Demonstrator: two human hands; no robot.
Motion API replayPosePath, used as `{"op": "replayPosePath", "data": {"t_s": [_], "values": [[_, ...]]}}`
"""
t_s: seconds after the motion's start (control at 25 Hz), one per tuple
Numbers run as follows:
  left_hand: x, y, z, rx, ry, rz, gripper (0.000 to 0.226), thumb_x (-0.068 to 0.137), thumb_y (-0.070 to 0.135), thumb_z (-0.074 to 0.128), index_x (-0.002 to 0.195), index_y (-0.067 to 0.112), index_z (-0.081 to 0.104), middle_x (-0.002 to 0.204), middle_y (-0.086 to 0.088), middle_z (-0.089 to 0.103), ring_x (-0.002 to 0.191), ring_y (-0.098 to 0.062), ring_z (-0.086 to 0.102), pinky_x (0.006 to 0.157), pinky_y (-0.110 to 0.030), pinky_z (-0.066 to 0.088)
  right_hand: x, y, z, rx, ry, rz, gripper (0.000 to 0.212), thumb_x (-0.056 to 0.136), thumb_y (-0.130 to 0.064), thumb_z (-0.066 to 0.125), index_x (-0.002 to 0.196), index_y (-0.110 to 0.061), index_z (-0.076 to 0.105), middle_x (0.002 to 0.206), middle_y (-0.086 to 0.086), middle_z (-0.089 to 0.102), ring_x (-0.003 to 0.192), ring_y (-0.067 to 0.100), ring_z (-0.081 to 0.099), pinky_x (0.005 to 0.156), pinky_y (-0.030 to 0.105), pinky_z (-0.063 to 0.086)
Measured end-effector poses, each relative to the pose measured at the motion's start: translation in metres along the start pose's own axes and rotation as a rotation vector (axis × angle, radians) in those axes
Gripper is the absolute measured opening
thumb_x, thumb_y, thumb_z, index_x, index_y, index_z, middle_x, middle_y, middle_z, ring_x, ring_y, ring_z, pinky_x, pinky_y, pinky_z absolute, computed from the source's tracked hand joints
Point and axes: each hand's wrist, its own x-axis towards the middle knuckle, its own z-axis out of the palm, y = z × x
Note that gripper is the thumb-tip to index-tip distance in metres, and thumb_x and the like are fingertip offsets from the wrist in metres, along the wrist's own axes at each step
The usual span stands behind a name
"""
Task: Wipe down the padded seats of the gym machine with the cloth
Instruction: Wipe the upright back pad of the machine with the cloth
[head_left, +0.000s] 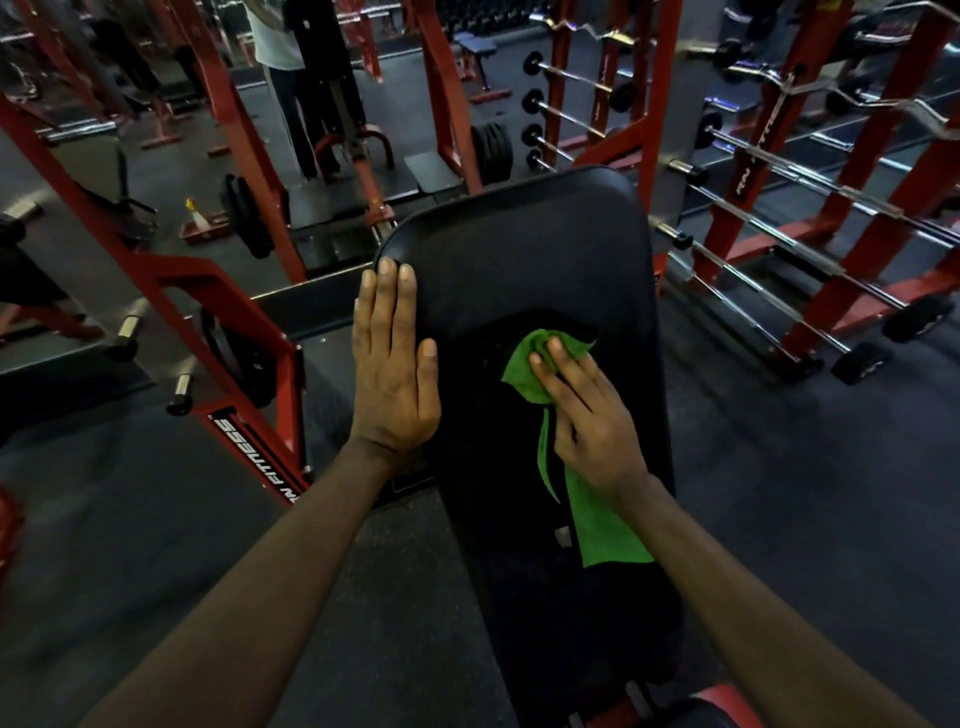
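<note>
The left hand (393, 364) lies flat on the near-left edge of the black padded vinyl seat (524, 244), bracing it. The right hand (582, 410) presses the green microfibre cloth (597, 514) mid-pad. Wiping looks underway; the far part seems left.

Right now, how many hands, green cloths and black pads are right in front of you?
Hands: 2, the left hand and the right hand
green cloth: 1
black pad: 1
Total: 4
</note>
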Motion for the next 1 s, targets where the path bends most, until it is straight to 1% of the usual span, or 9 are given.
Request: {"op": "replayPosePath", "data": {"t_s": [0.16,0.28,0.36,0.48,0.6,0.72,0.84,0.92,1.0], "values": [[0.000,-0.001,0.000,-0.016,-0.001,0.005,0.060,0.102,0.017,0.032,0.154,-0.009,0.020,0.163,-0.030,0.016,0.156,-0.023,-0.003,0.126,-0.055,0.009,0.075,-0.017,-0.015,0.126,0.206,0.083,0.045,0.090,0.011,0.059,0.133,-0.003,0.061,0.140,0.012,0.052,0.129,0.029,0.053,0.110,0.042,0.045],[0.000,0.000,0.000,-0.013,0.014,0.012,0.059,0.101,0.016,0.033,0.154,-0.009,0.022,0.162,-0.029,0.018,0.157,-0.022,-0.002,0.124,-0.060,0.013,0.112,-0.022,-0.023,0.196,0.289,0.145,0.050,0.082,0.011,0.069,0.129,0.000,0.053,0.137,0.013,0.048,0.131,0.018,0.047,0.110,0.024,0.042],[-0.001,0.001,0.000,-0.020,0.019,0.014,0.059,0.101,0.016,0.033,0.154,-0.009,0.022,0.162,-0.028,0.018,0.157,-0.022,-0.001,0.123,-0.062,0.014,0.101,-0.021,-0.019,0.105,0.329,0.165,0.041,0.085,0.002,0.072,0.119,-0.008,0.052,0.130,0.005,0.041,0.128,0.007,0.045,0.104,0.018,0.045],[0.000,-0.001,0.000,-0.030,0.015,0.020,0.059,0.102,0.017,0.032,0.154,-0.008,0.021,0.162,-0.027,0.016,0.156,-0.021,-0.003,0.123,-0.063,0.013,0.071,-0.015,-0.002,0.022,0.296,0.191,0.028,0.100,-0.013,0.061,0.126,-0.005,0.058,0.137,0.008,0.045,0.136,0.027,0.047,0.114,0.038,0.042],[-0.001,-0.003,0.001,-0.041,0.012,0.032,0.059,0.102,0.017,0.032,0.155,-0.007,0.019,0.162,-0.026,0.015,0.156,-0.022,-0.003,0.123,-0.063,0.012,0.043,-0.021,0.000,-0.010,0.100,0.221,0.050,0.102,-0.013,0.049,0.150,-0.001,0.042,0.161,0.014,0.032,0.152,0.034,0.027,0.122,0.049,0.026],[-0.001,-0.005,0.002,-0.042,0.015,0.033,0.059,0.102,0.017,0.032,0.155,-0.006,0.019,0.163,-0.027,0.016,0.156,-0.022,-0.002,0.123,-0.064,0.013,0.032,-0.027,-0.020,0.049,-0.143,0.236,0.082,0.081,-0.005,0.054,0.158,-0.008,0.026,0.168,0.010,0.014,0.157,0.028,0.008,0.126,0.050,0.017],[-0.002,-0.002,0.001,-0.031,0.014,0.016,0.059,0.103,0.017,0.033,0.155,-0.007,0.020,0.163,-0.028,0.017,0.156,-0.022,-0.001,0.122,-0.065,0.014,0.030,-0.019,-0.037,0.061,-0.144,0.247,0.082,0.082,0.003,0.063,0.157,-0.013,0.034,0.167,0.011,0.014,0.155,0.026,0.016,0.123,0.045,0.029],[-0.002,-0.002,0.001,-0.016,0.014,0.011,0.059,0.103,0.016,0.034,0.155,-0.006,0.021,0.163,-0.027,0.018,0.156,-0.023,0.000,0.122,-0.064,0.014,0.020,-0.017,-0.041,0.046,-0.072,0.336,0.075,0.089,-0.007,0.070,0.155,-0.021,0.039,0.159,0.009,0.027,0.147,0.019,0.030,0.116,0.044,0.038],[-0.002,-0.001,0.001,-0.003,0.014,0.006,0.058,0.103,0.017,0.034,0.156,-0.006,0.021,0.164,-0.026,0.018,0.156,-0.025,0.001,0.123,-0.063,0.013,0.011,-0.021,-0.047,0.077,-0.044,0.518,0.074,0.091,-0.022,0.075,0.154,-0.029,0.039,0.138,-0.001,0.044,0.126,0.005,0.045,0.106,0.031,0.047]]}}
